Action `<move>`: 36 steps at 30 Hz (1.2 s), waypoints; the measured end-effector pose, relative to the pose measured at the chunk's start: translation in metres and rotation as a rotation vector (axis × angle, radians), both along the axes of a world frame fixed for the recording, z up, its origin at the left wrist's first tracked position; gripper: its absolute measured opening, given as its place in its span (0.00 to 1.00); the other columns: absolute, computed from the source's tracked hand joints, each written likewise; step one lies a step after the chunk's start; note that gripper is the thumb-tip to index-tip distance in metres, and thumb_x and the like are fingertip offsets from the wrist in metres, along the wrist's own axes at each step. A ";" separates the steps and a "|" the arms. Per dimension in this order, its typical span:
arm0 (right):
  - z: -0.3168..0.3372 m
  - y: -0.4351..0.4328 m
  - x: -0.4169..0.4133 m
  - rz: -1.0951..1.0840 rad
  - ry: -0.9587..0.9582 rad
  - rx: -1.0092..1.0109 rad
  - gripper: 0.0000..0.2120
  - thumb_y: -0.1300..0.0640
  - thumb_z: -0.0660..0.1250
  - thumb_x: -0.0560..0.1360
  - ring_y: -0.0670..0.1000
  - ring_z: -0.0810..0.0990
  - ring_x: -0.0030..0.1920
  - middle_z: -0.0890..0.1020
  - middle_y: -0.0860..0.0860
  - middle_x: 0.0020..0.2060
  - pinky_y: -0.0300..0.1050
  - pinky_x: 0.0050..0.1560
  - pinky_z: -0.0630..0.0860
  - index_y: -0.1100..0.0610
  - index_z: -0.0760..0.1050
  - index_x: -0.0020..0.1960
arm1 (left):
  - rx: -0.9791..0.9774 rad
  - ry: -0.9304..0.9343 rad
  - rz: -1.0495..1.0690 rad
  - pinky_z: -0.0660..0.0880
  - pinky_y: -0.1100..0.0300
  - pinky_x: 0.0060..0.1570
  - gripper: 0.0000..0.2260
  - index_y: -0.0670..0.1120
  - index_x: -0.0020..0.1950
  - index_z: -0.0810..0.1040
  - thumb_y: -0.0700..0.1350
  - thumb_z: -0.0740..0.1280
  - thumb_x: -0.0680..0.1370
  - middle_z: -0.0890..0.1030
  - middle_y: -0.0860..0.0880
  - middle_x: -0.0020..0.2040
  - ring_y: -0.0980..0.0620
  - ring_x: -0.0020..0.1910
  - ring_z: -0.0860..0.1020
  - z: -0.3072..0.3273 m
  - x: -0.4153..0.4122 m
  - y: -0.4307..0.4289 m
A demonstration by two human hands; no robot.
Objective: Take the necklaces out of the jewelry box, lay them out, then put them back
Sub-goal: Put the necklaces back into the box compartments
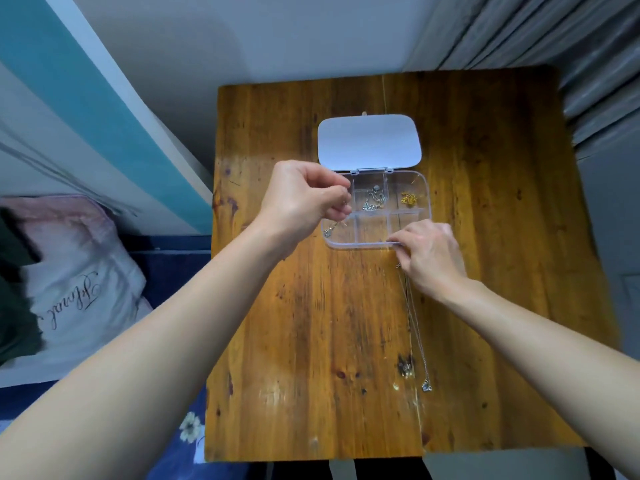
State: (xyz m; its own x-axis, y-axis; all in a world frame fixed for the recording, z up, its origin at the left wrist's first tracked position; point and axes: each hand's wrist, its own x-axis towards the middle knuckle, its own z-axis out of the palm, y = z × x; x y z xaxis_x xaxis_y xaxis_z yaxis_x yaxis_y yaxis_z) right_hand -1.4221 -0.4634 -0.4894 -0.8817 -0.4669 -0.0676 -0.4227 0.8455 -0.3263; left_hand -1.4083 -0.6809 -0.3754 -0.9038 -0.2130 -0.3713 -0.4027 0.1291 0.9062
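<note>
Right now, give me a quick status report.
Left hand pinching a silver necklace. Right hand steadying the open jewelry box. One necklace laid out. Nothing blocking.

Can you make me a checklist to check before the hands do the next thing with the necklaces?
1. Jewelry box lid open: ok.
2. Left hand pinching a silver chain: ok.
3. That chain clear of the box wall: cannot tell.
4. Right hand steadying the box's front edge: ok.
5. One necklace laid straight on the table: ok.
6. All necklaces out: not ok, a silver one and a gold one remain.
</note>
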 end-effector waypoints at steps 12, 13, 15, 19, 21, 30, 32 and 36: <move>-0.007 0.002 0.000 -0.008 0.037 -0.063 0.07 0.62 0.69 0.74 0.58 0.79 0.46 0.84 0.54 0.40 0.52 0.50 0.68 0.56 0.84 0.50 | -0.504 -0.169 -0.155 0.81 0.51 0.48 0.08 0.42 0.43 0.84 0.33 0.65 0.72 0.85 0.42 0.43 0.44 0.44 0.82 -0.084 -0.008 0.005; -0.007 0.002 0.000 -0.008 0.038 -0.066 0.07 0.62 0.69 0.74 0.58 0.79 0.46 0.84 0.54 0.40 0.52 0.50 0.68 0.56 0.84 0.50 | -0.565 -0.152 -0.194 0.80 0.52 0.50 0.09 0.42 0.45 0.84 0.34 0.65 0.73 0.85 0.42 0.45 0.44 0.46 0.82 -0.086 -0.008 0.007; -0.008 0.002 0.000 -0.009 0.043 -0.074 0.07 0.62 0.69 0.74 0.58 0.79 0.46 0.84 0.54 0.39 0.52 0.50 0.68 0.56 0.84 0.49 | -0.665 -0.115 -0.275 0.79 0.51 0.51 0.09 0.43 0.48 0.85 0.36 0.66 0.74 0.85 0.43 0.47 0.44 0.48 0.82 -0.089 -0.008 0.010; -0.008 0.002 0.001 -0.009 0.049 -0.079 0.07 0.63 0.70 0.73 0.58 0.79 0.45 0.83 0.54 0.39 0.52 0.49 0.69 0.57 0.84 0.49 | -0.887 -0.090 -0.476 0.78 0.50 0.44 0.09 0.46 0.47 0.84 0.39 0.65 0.74 0.85 0.43 0.45 0.38 0.47 0.80 -0.093 -0.004 0.016; -0.008 0.002 0.001 -0.013 0.048 -0.081 0.07 0.63 0.69 0.74 0.58 0.79 0.45 0.84 0.54 0.39 0.52 0.50 0.69 0.57 0.84 0.49 | -0.956 -0.075 -0.534 0.74 0.53 0.39 0.08 0.45 0.45 0.83 0.40 0.64 0.74 0.84 0.43 0.43 0.37 0.46 0.79 -0.094 0.000 0.017; 0.010 -0.003 -0.014 -0.045 -0.064 -0.099 0.12 0.49 0.66 0.77 0.53 0.79 0.50 0.84 0.50 0.47 0.51 0.54 0.71 0.54 0.83 0.51 | -0.842 0.031 -0.497 0.72 0.54 0.41 0.14 0.45 0.50 0.83 0.52 0.63 0.79 0.80 0.48 0.50 0.43 0.47 0.79 -0.099 0.023 0.011; 0.022 -0.005 -0.035 -0.128 -0.105 -0.211 0.12 0.48 0.65 0.77 0.50 0.79 0.48 0.84 0.50 0.48 0.46 0.49 0.73 0.55 0.83 0.51 | -0.832 0.101 -0.453 0.74 0.53 0.40 0.11 0.45 0.50 0.82 0.51 0.66 0.78 0.79 0.49 0.50 0.44 0.46 0.79 -0.101 0.028 0.010; 0.031 -0.005 -0.087 -0.370 -0.068 -0.260 0.13 0.49 0.64 0.78 0.52 0.80 0.50 0.85 0.52 0.50 0.42 0.46 0.72 0.55 0.82 0.54 | -0.832 0.151 -0.397 0.75 0.53 0.39 0.08 0.44 0.48 0.82 0.47 0.67 0.77 0.79 0.48 0.50 0.44 0.43 0.79 -0.105 0.034 0.010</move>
State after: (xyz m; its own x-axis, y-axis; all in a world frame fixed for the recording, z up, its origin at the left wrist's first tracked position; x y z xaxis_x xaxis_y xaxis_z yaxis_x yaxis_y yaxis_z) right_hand -1.5088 -0.4684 -0.4585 -0.9900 -0.1308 -0.0529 -0.0785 0.8218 -0.5644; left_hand -1.3747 -0.6712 -0.4806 -0.9936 -0.0223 -0.1104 -0.0749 0.8630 0.4996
